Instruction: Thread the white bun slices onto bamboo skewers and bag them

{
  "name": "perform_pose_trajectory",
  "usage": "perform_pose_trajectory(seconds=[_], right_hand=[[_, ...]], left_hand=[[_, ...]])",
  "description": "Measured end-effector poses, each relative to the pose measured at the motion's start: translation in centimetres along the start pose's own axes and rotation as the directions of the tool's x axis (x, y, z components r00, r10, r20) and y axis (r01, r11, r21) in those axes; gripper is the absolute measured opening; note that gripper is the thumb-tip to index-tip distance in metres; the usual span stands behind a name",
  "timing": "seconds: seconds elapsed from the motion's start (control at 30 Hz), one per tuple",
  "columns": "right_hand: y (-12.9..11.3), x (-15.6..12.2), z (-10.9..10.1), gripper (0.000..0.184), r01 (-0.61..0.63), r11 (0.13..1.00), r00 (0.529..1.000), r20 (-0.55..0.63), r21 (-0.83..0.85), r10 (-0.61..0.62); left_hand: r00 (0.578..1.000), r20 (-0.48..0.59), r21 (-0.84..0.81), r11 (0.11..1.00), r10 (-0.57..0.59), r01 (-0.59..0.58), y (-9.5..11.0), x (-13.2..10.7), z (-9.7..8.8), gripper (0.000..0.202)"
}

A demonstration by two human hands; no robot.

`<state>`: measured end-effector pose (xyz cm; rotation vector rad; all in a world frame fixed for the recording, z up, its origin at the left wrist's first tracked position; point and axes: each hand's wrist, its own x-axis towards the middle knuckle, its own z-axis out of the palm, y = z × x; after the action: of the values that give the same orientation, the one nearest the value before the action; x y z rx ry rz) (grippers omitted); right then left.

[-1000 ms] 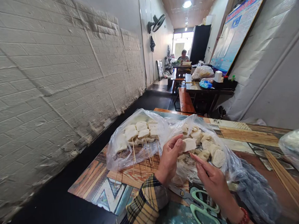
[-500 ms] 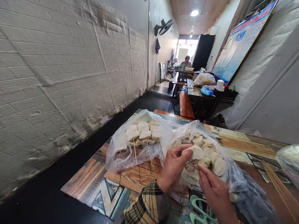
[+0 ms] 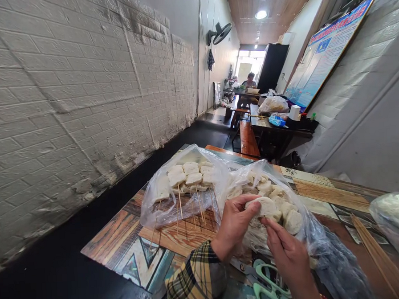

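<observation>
My left hand (image 3: 233, 225), in a plaid sleeve, pinches a pale flat food piece (image 3: 265, 206) between thumb and fingers. My right hand (image 3: 287, 252) comes up from below, its fingertips touching the underside of the same piece; whether it also holds a skewer is hidden. Both hands work over an open clear plastic bag (image 3: 311, 233) full of loose pale pieces (image 3: 292, 220). To the left lies a second clear bag (image 3: 155, 205) holding several pieces threaded on bamboo skewers (image 3: 187, 179).
Green-handled scissors (image 3: 267, 286) lie on the patterned table (image 3: 138, 251) under my wrists. Loose bamboo skewers (image 3: 375, 247) and another bag (image 3: 397, 219) are at right. A white brick wall (image 3: 66, 107) runs on the left. A person (image 3: 248, 81) sits far back by dark tables (image 3: 272, 128).
The view tilted down slightly. My left hand lifted the pale piece from the bag and turned it, and my right hand's fingers moved up against it.
</observation>
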<state>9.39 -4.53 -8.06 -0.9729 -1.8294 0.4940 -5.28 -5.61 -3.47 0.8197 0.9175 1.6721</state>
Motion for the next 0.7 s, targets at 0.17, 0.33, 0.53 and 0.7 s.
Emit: perform_pose_trajectory(seconds=[0.17,0.33,0.53,0.7], right_hand=[[-0.6,0.5,-0.3,0.032,0.006,1.0,1.0,0.013,-0.026,-0.006],[-0.6,0.7,-0.3,0.034,-0.02,0.998,1.0,0.007,-0.057,0.02],[0.0,0.4,-0.3,0.032,-0.004,0.997,1.0,0.025,-0.074,0.006],[0.2,0.4,-0.9,0.035,0.026,0.997,0.996,0.093,-0.073,-0.019]], left_hand=[[1.0,-0.001,0.014,1.0,-0.004,0.004,-0.6,0.1,0.0,0.031],[1.0,-0.001,-0.015,1.0,-0.019,0.019,-0.6,-0.1,0.4,0.028],[1.0,0.0,-0.006,1.0,-0.005,0.005,0.0,-0.6,0.7,0.028],[0.998,0.062,-0.022,1.0,0.008,-0.007,0.4,-0.9,0.5,0.03]])
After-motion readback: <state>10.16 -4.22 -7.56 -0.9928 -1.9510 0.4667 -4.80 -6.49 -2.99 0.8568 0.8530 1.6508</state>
